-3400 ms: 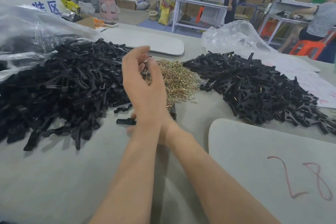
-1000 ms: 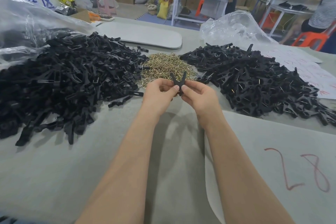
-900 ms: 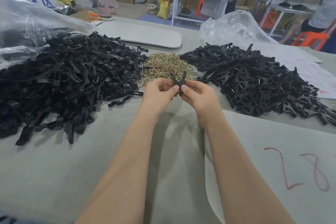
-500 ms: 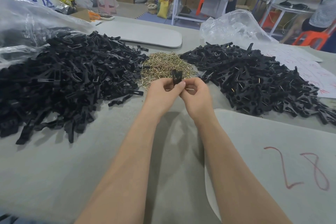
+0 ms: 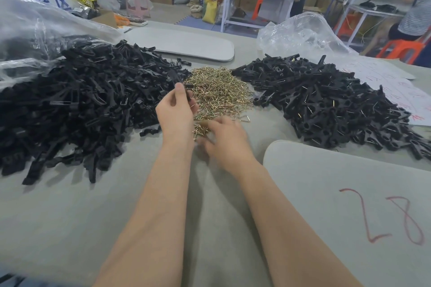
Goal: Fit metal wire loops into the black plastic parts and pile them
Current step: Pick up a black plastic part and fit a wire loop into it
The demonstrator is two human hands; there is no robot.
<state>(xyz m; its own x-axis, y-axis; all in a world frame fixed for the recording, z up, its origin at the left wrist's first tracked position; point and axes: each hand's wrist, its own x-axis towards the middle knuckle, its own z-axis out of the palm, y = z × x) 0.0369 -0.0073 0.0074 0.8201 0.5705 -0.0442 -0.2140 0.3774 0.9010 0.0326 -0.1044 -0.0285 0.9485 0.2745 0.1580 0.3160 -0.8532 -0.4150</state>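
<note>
Black plastic part (image 5: 177, 79) is up off the table (image 5: 70, 216), over the left edge of the wire loops (image 5: 219, 91). Left hand (image 5: 173, 114) alone pinches it now, thumb on top. Half a second ago both hands were on it. Right hand (image 5: 225, 140) has let go and dropped to the near edge of the loops. It's blurred, so can't tell if it has one. Unfitted heap (image 5: 81, 100) on the left, fitted heap (image 5: 326, 100) on the right, both unchanged.

Gold wire loops (image 5: 219, 93) heaped in the middle. Black plastic parts (image 5: 81, 105) piled just left; second black pile (image 5: 326, 105), wire ends glinting, right. One black part (image 5: 175, 78) upright, pinched in left hand (image 5: 175, 114).
</note>
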